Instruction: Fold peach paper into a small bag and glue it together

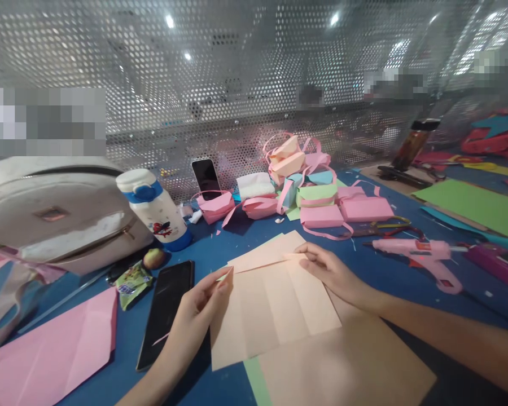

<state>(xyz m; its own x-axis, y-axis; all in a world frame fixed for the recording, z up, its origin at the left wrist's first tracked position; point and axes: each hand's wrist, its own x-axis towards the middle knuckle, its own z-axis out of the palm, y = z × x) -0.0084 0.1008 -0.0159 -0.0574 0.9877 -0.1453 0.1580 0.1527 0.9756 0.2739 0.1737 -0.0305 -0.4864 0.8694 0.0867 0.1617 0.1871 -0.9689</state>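
Observation:
A peach sheet of paper with several parallel creases lies before me, tilted, its far edge raised. My left hand pinches its far left corner between thumb and fingers. At the far right corner, my right hand pinches the same sheet. Beneath it are more peach paper and a strip of green paper. Left of my left hand lies a dark phone. A pink glue gun rests on the table to the right of my right hand.
Small folded paper bags in pink, green, blue and peach are piled at the back. A water bottle, a backpack and pink paper are on the left. Scissors and green sheets lie right. Perforated metal stands behind.

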